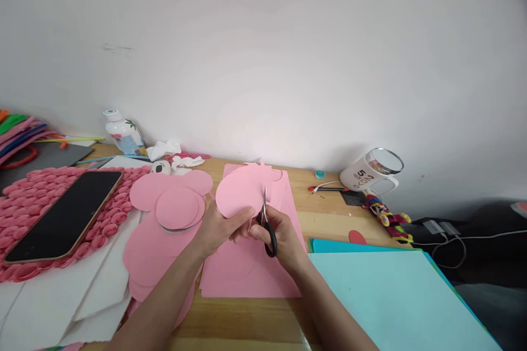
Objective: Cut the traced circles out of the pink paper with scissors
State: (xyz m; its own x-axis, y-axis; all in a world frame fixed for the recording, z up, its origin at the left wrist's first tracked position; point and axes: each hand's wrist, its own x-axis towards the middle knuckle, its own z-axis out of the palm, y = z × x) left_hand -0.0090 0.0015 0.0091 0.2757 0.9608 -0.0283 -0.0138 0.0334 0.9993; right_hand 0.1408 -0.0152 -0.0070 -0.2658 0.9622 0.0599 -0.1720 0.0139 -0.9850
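Note:
My left hand (pixel 226 226) pinches a partly cut piece of pink paper (pixel 239 189) by its lower edge. The piece has a rounded left side, with narrow offcut strips at its top. In my right hand (pixel 282 236) is a pair of scissors (pixel 268 230) with black handles, blades pointing up at the right edge of the paper. Both hands are close together above a stack of pink sheets (pixel 251 282). Left of them lie several cut pink paper circles (pixel 177 208), overlapping one another. The fingers behind the paper are partly hidden.
At left, a black phone (pixel 66 214) rests on rows of pink rolled paper flowers (pixel 99 238), with white sheets (pixel 53 307) below. A white bottle (pixel 123 134) stands by the wall. To the right are a white mug (pixel 362 173), a colourful toy (pixel 387 216) and light-blue paper (pixel 391 296).

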